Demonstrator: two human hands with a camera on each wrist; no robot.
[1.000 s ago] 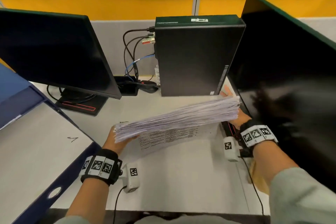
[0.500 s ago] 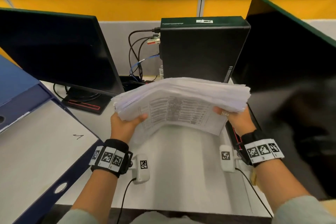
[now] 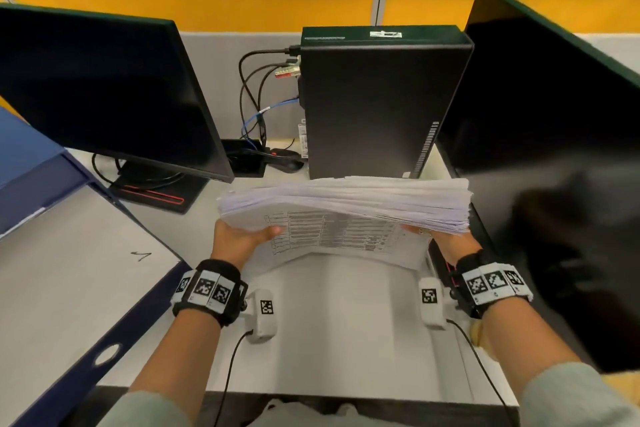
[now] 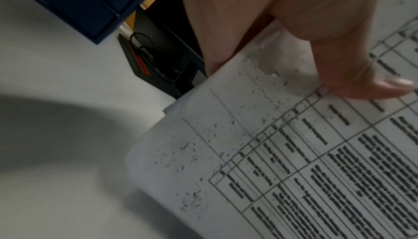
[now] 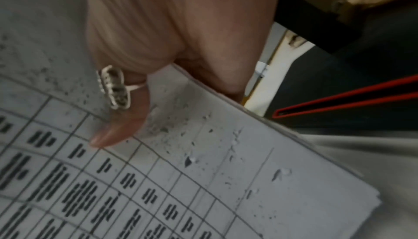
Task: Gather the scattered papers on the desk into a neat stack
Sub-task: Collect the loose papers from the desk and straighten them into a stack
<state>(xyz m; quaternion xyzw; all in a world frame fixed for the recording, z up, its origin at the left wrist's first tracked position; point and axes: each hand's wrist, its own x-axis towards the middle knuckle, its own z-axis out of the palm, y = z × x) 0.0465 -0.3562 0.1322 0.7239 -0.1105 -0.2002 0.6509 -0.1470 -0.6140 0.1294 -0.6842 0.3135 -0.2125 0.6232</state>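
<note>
A thick stack of white papers (image 3: pixel 346 204) with printed tables hangs above the white desk (image 3: pixel 346 322), its near side tipped up toward me. My left hand (image 3: pixel 239 236) grips its left edge, thumb on the printed sheet (image 4: pixel 294 153). My right hand (image 3: pixel 446 239) grips the right edge; its ringed thumb presses the sheet (image 5: pixel 181 171). The fingers of both hands are hidden behind the stack.
A black monitor (image 3: pixel 104 97) stands at the left, a black computer tower (image 3: pixel 374 107) behind the stack, a second dark monitor (image 3: pixel 540 114) at the right. Cables (image 3: pixel 256 107) run beside the tower. A blue binder (image 3: pixel 69 288) with white sheets lies at the left.
The stack has been lifted off the desk and tilted so its printed face turns toward me; both hands have shifted from under its ends to gripping its side edges.
</note>
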